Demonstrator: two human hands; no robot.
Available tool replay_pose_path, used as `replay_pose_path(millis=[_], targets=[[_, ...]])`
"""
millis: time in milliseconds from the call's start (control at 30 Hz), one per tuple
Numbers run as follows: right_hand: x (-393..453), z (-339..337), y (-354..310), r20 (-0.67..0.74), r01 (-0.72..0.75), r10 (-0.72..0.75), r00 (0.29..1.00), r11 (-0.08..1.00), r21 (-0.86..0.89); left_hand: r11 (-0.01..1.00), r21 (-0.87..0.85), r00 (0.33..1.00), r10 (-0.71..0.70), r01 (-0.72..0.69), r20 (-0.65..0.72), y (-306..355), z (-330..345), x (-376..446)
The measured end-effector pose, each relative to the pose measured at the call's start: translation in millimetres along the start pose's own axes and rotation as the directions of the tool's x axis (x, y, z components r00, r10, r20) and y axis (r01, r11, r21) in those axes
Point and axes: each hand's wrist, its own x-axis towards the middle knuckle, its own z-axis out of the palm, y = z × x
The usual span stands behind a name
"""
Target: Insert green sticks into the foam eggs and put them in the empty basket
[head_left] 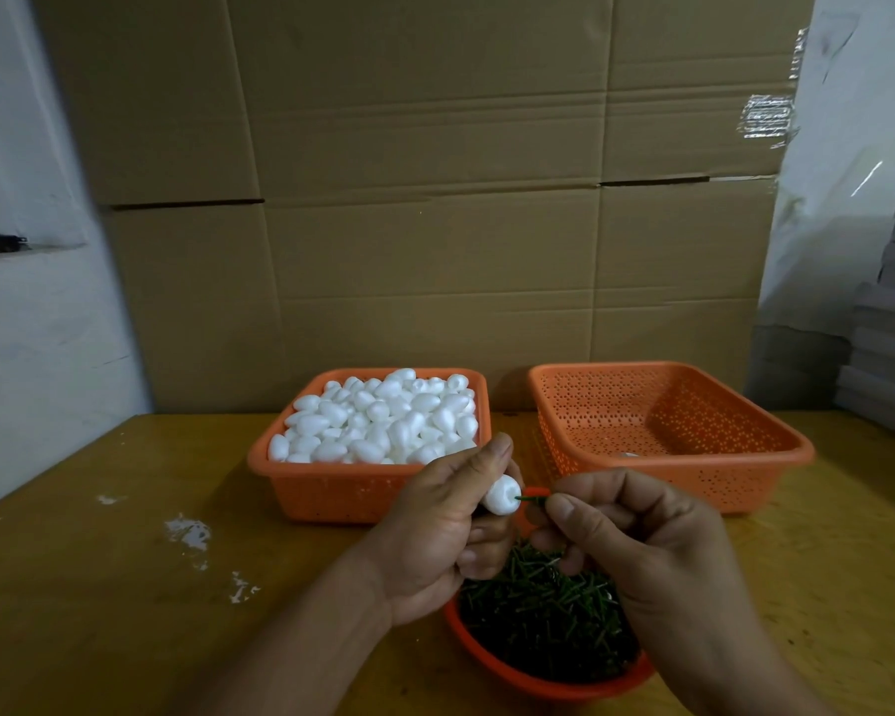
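Egg point(502, 494) sits gripped in the left hand point(443, 529), its blunt end facing the right hand point(636, 534), whose thumb and forefinger pinch a stick point(530, 499) touching that end.

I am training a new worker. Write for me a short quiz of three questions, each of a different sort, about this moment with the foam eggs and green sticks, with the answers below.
1. True or false: the left hand holds a foam egg.
2. Multiple choice: the green stick pinched by the right hand is
A. lying in the right basket
B. at the end of the egg, its tip touching
C. lying on the table
3. Fill in: the loose green sticks lie in the orange ___ under the hands.

Key: 1 true; 2 B; 3 bowl.
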Motion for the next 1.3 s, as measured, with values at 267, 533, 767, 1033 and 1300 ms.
replay_pose_path(millis=[267,533,767,1033,1300], targets=[[-2.8,2.1,3.5,-0.021,0.107,-0.110,0.994,0.988,-0.107,0.998,0.050,0.998,0.031,-0.029,-0.046,0.4,4.7,0.0],[-5.6,3.0,6.1,-0.009,0.198,-0.203,0.979,0.961,-0.192,0.998,0.047,0.998,0.048,-0.047,-0.038,0.6,5.2,-0.5],[-8.4,5.1,9.3,-0.010,0.240,-0.256,0.967,0.918,-0.315,0.997,0.051,0.998,0.055,-0.054,-0.031,-0.9,3.1,1.2],[-10.0,-0.4,12.7,0.040,0.263,-0.293,0.955,0.781,-0.567,0.979,0.171,0.991,0.121,-0.109,-0.064,-5.1,8.5,0.0],[-3.0,-5.6,13.5,-0.082,0.169,-0.229,0.970,0.876,-0.451,0.986,0.032,0.987,0.162,-0.162,-0.003,-6.2,14.1,-0.4]])
